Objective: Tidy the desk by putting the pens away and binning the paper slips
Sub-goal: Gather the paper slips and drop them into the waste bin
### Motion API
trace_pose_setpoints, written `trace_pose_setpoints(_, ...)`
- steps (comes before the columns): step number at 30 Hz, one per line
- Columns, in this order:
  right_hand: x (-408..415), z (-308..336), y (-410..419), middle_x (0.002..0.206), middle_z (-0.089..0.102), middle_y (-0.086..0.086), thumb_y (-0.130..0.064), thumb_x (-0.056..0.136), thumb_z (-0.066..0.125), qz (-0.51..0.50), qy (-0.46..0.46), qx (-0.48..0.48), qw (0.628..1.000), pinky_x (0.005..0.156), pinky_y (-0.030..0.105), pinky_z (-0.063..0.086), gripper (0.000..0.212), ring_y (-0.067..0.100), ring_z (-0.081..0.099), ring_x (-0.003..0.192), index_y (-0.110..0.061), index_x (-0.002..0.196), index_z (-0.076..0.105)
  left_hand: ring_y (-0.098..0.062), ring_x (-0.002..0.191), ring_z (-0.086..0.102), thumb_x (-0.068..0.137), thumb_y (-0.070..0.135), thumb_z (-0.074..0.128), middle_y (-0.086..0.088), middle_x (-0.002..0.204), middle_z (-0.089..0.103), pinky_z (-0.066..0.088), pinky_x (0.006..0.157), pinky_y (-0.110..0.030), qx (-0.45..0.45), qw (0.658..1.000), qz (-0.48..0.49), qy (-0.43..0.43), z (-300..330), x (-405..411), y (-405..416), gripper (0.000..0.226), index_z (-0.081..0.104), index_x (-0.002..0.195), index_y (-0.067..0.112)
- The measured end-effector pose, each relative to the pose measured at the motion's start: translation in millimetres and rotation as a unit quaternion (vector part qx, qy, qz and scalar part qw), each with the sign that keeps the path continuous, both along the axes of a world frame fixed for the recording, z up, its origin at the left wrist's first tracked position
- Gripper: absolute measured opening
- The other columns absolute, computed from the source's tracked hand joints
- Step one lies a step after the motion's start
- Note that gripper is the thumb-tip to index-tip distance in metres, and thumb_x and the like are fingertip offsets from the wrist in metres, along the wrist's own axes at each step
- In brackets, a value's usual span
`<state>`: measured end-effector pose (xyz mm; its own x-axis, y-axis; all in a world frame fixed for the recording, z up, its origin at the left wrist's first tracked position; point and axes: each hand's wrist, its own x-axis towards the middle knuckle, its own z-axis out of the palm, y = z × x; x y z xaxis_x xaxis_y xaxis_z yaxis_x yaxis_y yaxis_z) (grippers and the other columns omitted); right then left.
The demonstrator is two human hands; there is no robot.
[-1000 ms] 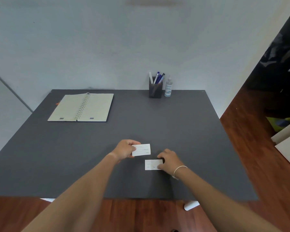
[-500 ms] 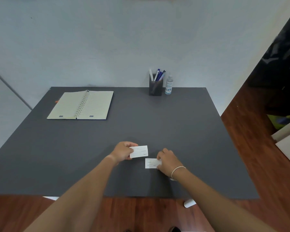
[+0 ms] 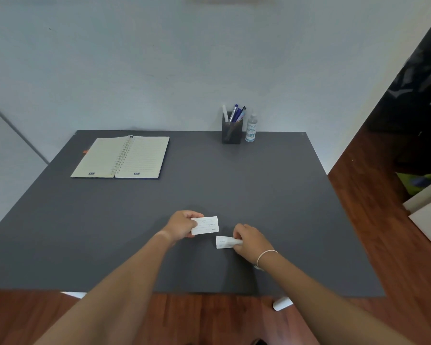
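- Two paper slips sit near the front middle of the dark grey worktop [image 3: 259,190] in the head view, each in a hand.
- Left hand [image 3: 181,226] has its grip closed on the left end of the upper slip [image 3: 207,225], thumb on top; this slip is held flat, facing up, and whether it touches the surface I cannot tell.
- Right hand [image 3: 250,241] has its grip closed on the right end of the lower slip [image 3: 225,242], fingers curled over it; the slip looks bent or part-rolled and lies low at the worktop.
- The slips are just beside each other, not touching.
- Printed lines and small dark words show on both slips, too small to read.
- Pens [image 3: 235,113] stand upright in a dark pen holder [image 3: 231,132] at the back edge, right of centre.
- Touching or just beside the holder on its right stands a clear bottle [image 3: 251,129]; its label seems to say "hand sanitizer", with a brand word above that I cannot make out.
- An open spiral notebook [image 3: 121,157] lies at the back left, near the left edge; a small dark logo sits at the foot of each page, unreadable.
- Wide bare surface lies between the hands and the things at the back, and on both sides out to the edges.
- Front edge runs just under the forearms; wooden floor [image 3: 373,200] shows beyond the right and front edges.
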<state>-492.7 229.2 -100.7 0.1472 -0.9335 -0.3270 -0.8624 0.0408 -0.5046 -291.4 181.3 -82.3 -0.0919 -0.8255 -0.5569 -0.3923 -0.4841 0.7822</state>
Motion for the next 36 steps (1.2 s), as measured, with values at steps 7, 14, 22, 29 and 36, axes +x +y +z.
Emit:
trace_pose_setpoints(7,0,3,-1,0.086,0.047,0.003,-0.001,0.074,0.063,-0.133,-0.152,0.057,0.978,0.053,0.021,0.03,0.038,0.017,0.039,0.068,-0.025,0.062,0.036,-0.018,0.087,0.059,0.086,-0.006,0.04,-0.01,0.102,0.061,0.051,0.063,-0.019,-0.002,1.0,0.004,-0.003,4,1,1,0.038,0.06,0.116,0.006)
trace_pose_setpoints(14,1,22,-17,0.066,0.046,-0.005,-0.004,0.084,0.06,-0.211,-0.273,0.037,0.938,0.04,0.006,0.036,0.024,0.008,0.041,0.054,-0.019,0.067,0.056,-0.018,0.085,0.059,0.086,-0.007,0.04,-0.01,0.1,0.062,0.051,0.064,-0.02,-0.004,1.0,0.012,-0.005,3,1,3,0.037,0.06,0.115,0.005)
trace_pose_setpoints(22,9,39,-23,0.088,0.054,0.007,0.005,0.087,0.042,-0.21,-0.311,0.021,0.927,0.042,0.009,0.044,0.03,0.014,0.049,0.058,-0.016,0.099,0.06,-0.019,0.086,0.06,0.086,-0.005,0.041,-0.009,0.101,0.061,0.053,0.065,-0.021,-0.007,1.0,0.006,0.016,7,-3,3,0.037,0.06,0.115,0.006)
trace_pose_setpoints(29,23,33,-18,0.091,0.059,0.008,0.008,0.083,0.045,-0.274,-0.324,-0.002,0.905,0.049,0.02,0.047,0.023,0.021,0.055,0.078,-0.012,0.088,0.056,-0.017,0.082,0.063,0.089,-0.002,0.045,-0.008,0.102,0.065,0.054,0.072,-0.024,0.011,0.997,-0.016,0.078,17,-12,1,0.03,0.063,0.104,0.017)
trace_pose_setpoints(36,32,32,-23,0.103,0.057,0.015,0.006,0.081,0.047,-0.284,-0.314,-0.046,0.905,0.049,0.02,0.047,0.025,0.021,0.054,0.076,-0.017,0.081,0.055,-0.012,0.077,0.061,0.092,0.003,0.047,-0.002,0.093,0.063,0.055,0.069,-0.021,0.016,0.993,-0.038,0.111,26,-18,2,0.028,0.06,0.113,0.016)
